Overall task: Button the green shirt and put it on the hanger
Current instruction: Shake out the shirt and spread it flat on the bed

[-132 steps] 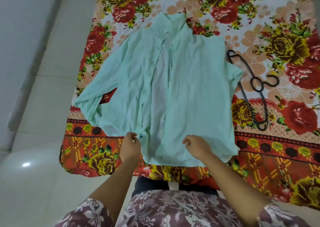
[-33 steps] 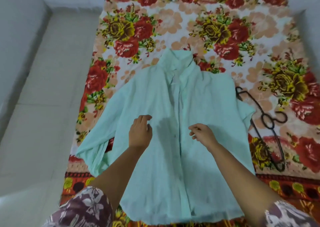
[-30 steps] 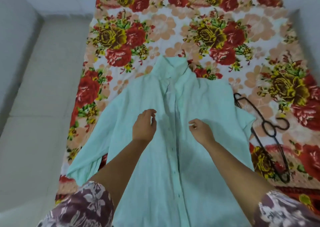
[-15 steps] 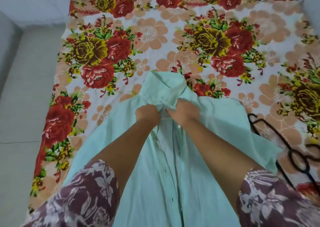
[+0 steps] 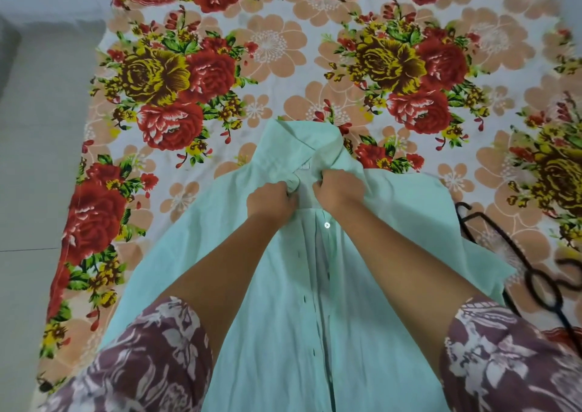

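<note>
The pale green shirt (image 5: 315, 301) lies front-up on the floral bedsheet (image 5: 267, 58), collar away from me. My left hand (image 5: 271, 202) pinches the left front edge just below the collar (image 5: 302, 142). My right hand (image 5: 337, 189) grips the right front edge at the same height. The two edges are held slightly apart, showing the inside of the shirt. A white button (image 5: 327, 225) shows just below my right hand, and several buttonholes run down the placket. A black hanger (image 5: 541, 282) lies on the sheet to the right of the shirt.
The bed's left edge drops to a pale tiled floor (image 5: 34, 159). My patterned sleeves (image 5: 141, 361) fill the lower corners. The hanger reaches past the right edge of the view.
My hands moved up from the shirt's hem and chest to the collar area and closed on the two front edges. The view has leaned in closer over the shirt.
</note>
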